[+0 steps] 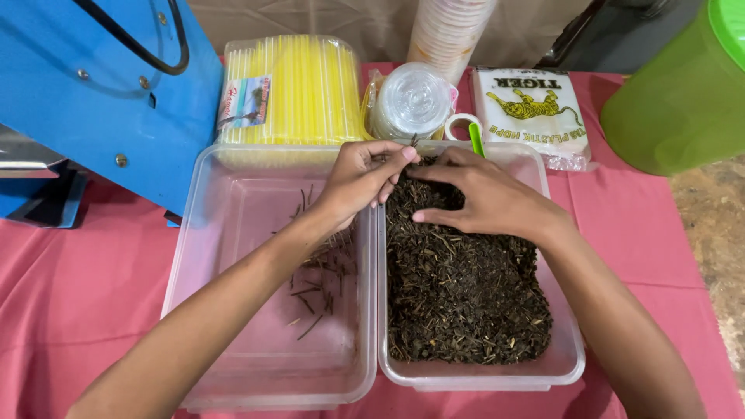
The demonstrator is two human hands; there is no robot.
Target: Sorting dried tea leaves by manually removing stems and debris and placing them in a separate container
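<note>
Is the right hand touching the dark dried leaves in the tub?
Touching. The head view shows the right hand lying flat on the dried leaves, fingertips pressed in.

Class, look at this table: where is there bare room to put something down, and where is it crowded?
Bare pink cloth lies left of the left tub, below the blue machine, and right of the tea tub. The back edge is crowded: yellow straws, lids, bag pack, green jug.

A table under a pink cloth (pixel 70 287) carries everything. Two clear plastic tubs sit side by side, touching: the right tub (pixel 559 365) and, left of it, the left tub (pixel 233 233). Behind the left tub lies a pack of yellow straws (pixel 303 89); further left stands a blue machine (pixel 116 93). Behind the right tub rests a white plastic-bag packet (pixel 535 112), with a green jug (pixel 683 93) to its right.
</note>
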